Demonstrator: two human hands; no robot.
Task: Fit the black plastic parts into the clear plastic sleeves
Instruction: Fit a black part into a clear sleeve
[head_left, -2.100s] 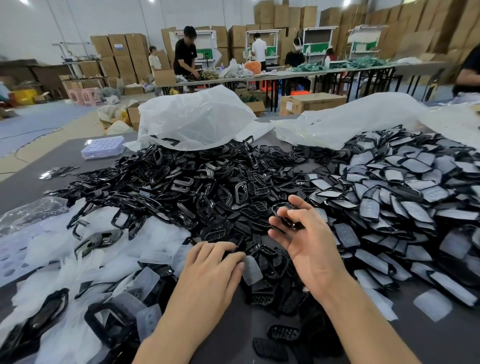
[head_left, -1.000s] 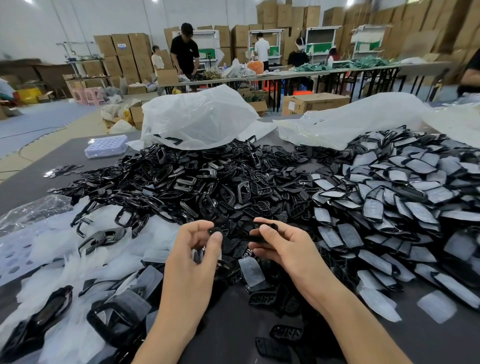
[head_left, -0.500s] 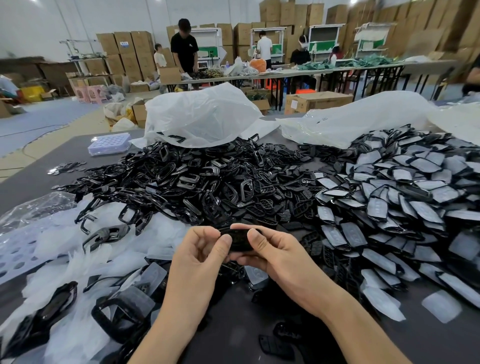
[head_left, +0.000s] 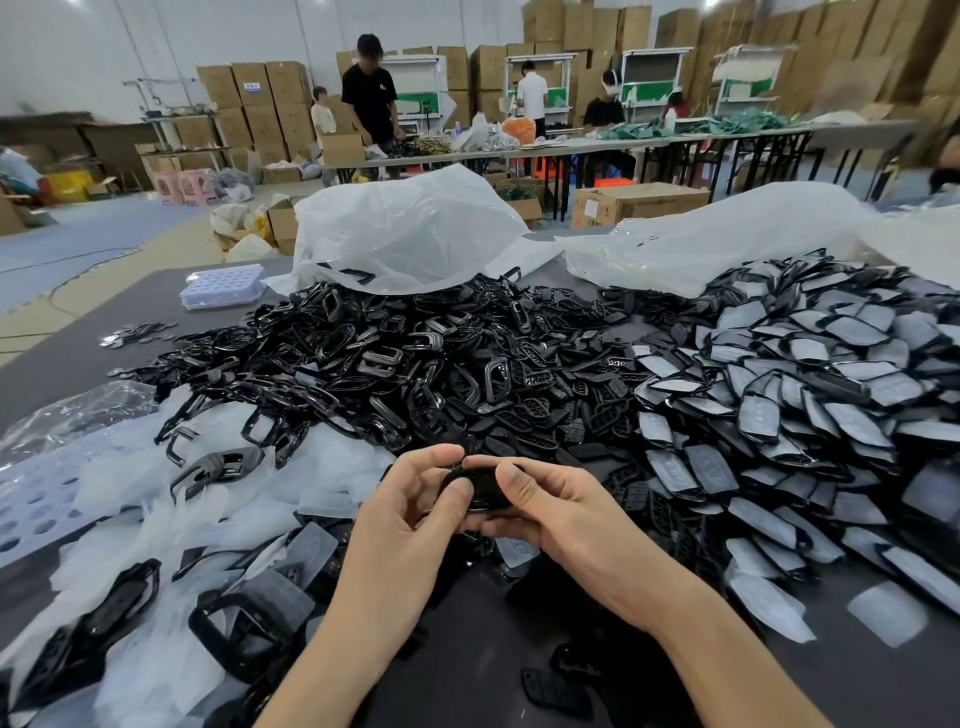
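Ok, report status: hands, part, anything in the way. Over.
Hands: left hand and right hand both pinching one black part. Sleeve on it: cannot tell. Nothing blocking the hands; loose clear sleeves left, sleeved pile right.

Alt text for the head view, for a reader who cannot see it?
The left hand and right hand pinch one black plastic part between them above a dark table. Behind, loose black parts are heaped; sleeved parts piled right, clear sleeves scattered left.

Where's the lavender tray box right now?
Head view: the lavender tray box sits far left on the table, beside the white plastic bag, beyond the black parts pile.
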